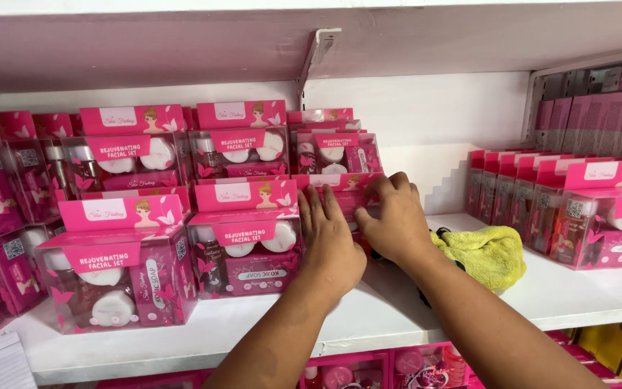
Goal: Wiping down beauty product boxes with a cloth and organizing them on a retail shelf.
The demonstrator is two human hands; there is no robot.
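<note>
Both of my hands are on a pink clear-fronted gift box (347, 198) that stands on the white shelf (368, 317), mostly hidden behind them. My left hand (329, 241) lies flat with its fingers up against the box's left side, right next to another pink box (245, 238). My right hand (394, 216) curls over the box's front and top right edge. More identical pink boxes (336, 151) are stacked behind and above it.
Rows of pink boxes fill the shelf's left side (120, 266) and right side (599, 216). A crumpled yellow cloth (487, 252) lies just right of my right hand. A shelf board with a metal bracket (318, 50) hangs overhead. Pink packs sit on the shelf below (412, 367).
</note>
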